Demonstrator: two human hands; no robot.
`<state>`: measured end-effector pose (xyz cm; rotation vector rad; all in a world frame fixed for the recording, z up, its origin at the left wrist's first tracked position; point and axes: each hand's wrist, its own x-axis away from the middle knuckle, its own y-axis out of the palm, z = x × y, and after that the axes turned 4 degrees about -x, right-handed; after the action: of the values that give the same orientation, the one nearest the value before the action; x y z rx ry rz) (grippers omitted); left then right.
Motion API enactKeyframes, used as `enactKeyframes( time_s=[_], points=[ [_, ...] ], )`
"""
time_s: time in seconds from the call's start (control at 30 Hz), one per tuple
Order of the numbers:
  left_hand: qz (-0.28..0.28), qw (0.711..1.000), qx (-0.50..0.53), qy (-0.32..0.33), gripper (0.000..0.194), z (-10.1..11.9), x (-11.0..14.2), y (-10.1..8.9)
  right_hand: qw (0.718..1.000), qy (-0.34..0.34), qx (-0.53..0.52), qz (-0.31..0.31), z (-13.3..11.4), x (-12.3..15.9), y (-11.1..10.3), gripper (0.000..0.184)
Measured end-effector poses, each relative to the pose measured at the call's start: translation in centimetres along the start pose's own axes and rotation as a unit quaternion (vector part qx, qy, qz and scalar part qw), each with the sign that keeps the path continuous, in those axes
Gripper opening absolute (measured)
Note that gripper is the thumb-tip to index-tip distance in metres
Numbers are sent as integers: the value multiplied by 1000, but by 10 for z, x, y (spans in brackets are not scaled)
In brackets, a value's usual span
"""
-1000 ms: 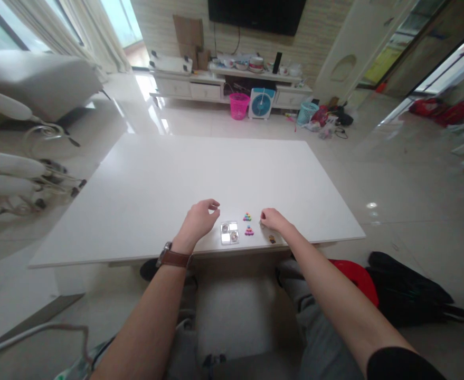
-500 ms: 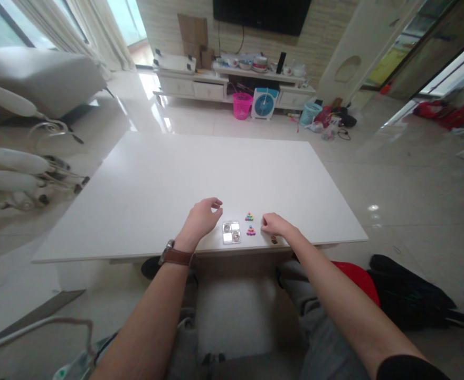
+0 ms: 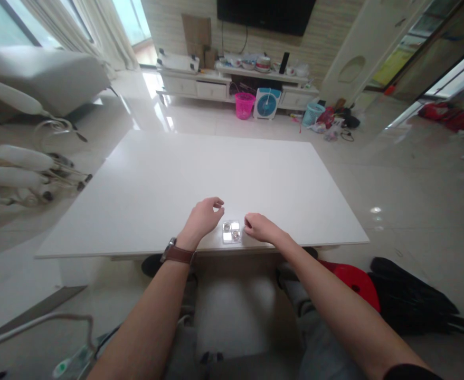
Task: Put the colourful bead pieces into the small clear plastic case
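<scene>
A small clear square case (image 3: 232,240) with four compartments' worth of shiny and white squares lies near the front edge of the white table (image 3: 216,169). Just beyond its left side hovers my left hand (image 3: 204,217), thumb and fingers apart, with nothing visible between them. My right hand (image 3: 261,228) is closed, close to the right side of the case. Its fingertips point toward the case, and whatever they may hold is hidden. The small coloured bead-like clusters do not show; the right hand and forearm cover that area.
A red seat (image 3: 348,279) and a black bag-like item (image 3: 409,295) are at the right below the table. White chairs (image 3: 21,158) stand at the left. Across the floor are a pink basket (image 3: 244,108), a blue fan (image 3: 266,104) and a white cabinet (image 3: 211,91).
My right hand has moved left toward the clear case, over the spot where the coloured clusters and a small dark piece showed. My left hand has stayed nearly still.
</scene>
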<state>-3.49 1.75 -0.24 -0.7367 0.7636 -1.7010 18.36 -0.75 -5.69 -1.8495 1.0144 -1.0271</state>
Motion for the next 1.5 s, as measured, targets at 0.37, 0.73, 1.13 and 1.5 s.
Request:
enactKeyframes(
  time_s=[0.37, 0.73, 1.13, 1.5],
  points=[
    [-7, 1000, -5, -1, 26, 4, 2, 2, 999, -24, -44, 15, -19, -9, 12, 15],
    [-18, 1000, -14, 6, 26, 8, 3, 6, 999, -32, 3, -33, -26, 7, 2, 17],
    [-101, 991, -78, 30, 51, -7, 1, 20, 996, 87, 14, -30, 33, 12, -13, 20],
    [-165, 968, -190, 23, 97, -14, 10, 78, 990, 131, 34, -43, 44, 11, -6, 24]
  ],
)
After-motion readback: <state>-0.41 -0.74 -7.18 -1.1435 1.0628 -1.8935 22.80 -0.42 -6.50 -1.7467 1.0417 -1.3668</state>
